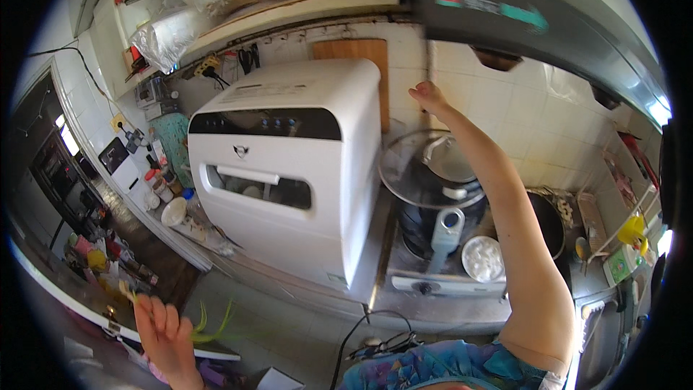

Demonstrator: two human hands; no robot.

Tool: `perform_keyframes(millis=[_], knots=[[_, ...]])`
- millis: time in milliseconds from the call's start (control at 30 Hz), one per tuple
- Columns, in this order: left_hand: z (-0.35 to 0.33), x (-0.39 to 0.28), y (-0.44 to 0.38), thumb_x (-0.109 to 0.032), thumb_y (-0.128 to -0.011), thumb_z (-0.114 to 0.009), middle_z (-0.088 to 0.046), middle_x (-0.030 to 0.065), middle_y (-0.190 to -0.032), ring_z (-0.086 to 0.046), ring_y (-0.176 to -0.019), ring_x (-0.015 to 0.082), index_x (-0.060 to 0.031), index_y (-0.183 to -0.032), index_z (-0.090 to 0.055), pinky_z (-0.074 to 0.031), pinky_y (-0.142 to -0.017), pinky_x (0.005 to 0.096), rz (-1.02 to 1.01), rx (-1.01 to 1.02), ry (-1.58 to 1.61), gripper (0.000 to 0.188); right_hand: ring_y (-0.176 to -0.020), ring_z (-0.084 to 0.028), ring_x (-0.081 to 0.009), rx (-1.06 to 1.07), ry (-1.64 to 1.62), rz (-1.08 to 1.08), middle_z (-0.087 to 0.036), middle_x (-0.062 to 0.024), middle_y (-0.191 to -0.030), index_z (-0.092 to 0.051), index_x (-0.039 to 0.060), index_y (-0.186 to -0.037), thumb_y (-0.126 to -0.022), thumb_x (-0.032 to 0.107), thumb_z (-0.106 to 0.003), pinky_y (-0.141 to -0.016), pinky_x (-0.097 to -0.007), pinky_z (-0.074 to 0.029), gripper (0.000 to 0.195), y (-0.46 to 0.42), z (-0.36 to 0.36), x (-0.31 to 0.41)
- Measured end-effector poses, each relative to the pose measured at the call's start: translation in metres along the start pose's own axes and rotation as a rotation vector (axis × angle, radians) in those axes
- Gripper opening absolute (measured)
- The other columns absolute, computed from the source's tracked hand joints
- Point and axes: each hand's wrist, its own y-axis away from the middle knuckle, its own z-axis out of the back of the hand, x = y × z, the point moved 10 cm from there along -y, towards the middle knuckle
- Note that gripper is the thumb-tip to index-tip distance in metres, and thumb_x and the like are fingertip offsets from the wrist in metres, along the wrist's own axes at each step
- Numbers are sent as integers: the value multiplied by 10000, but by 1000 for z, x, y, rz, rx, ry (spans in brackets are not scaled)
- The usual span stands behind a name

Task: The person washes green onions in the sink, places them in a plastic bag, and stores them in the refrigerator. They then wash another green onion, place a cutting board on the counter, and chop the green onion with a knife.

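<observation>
At the lower left, my left hand [165,333] is raised with its fingers curled around a few thin green stalks, like scallions [214,330]; their pale end sticks out above the fingers. My right arm reaches up over the stove, and my right hand [430,98] is near the tiled wall, just right of a wooden cutting board [384,95]. Its fingers look curled, but whether it holds anything cannot be told. Below it are a dark pot [411,222] under a large glass lid [398,173], with a smaller lidded pot [449,160] on top.
A white countertop dishwasher [270,173] stands left of the stove. A bowl of white pieces [483,259] sits by the pot, and a dark wok [547,225] lies beyond my forearm. The range hood [487,5] hangs above. A sink [601,341] is at lower right.
</observation>
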Motion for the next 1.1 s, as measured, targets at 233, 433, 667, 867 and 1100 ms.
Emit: perform_keyframes(millis=[233,433,667,867,1100], knots=[[70,-1,-6,-280,-978,-482,-351,-12,-718,-301,-609,107,-96,-932,-491,-299,-519,231,53,-228,-21,190,-1056,-584,-299,-130,-48,-142,-589,-221,-1158,-515,-74,-1196,-741,375,-745,-874,-358,-481,679,-94,-80,-33],[97,4,-15,-286,-979,-476,-361,-13,-700,-300,-588,100,-97,-924,-490,-285,-494,225,22,-386,-97,197,-964,-631,-251,-106,-174,-240,-654,-147,-1086,-599,21,-1148,-822,264,-673,-831,-361,-491,414,-113,-121,-54],[99,17,-35,-285,-980,-476,-367,-21,-705,-301,-589,87,-113,-921,-492,-282,-478,214,78,-358,-104,183,-874,-615,-178,-277,-621,-162,-667,-89,-985,-592,23,-1141,-855,216,-678,-780,-299,-487,356,-118,-126,-59],[104,23,-41,-287,-969,-501,-383,-32,-704,-320,-591,80,-129,-921,-502,-287,-476,210,107,-390,-137,165,-842,-609,-198,-368,-416,52,-669,-114,-958,-597,-1,-1106,-811,289,-732,-759,-323,-484,435,-115,-56,-15],[92,37,-49,-287,-963,-511,-343,-47,-670,-315,-578,77,-139,-910,-509,-296,-500,215,175,-317,-77,158,-839,-615,-179,-364,-149,165,-671,-114,-932,-609,-9,-1078,-799,342,-727,-737,-321,-478,464,-102,9,31]])
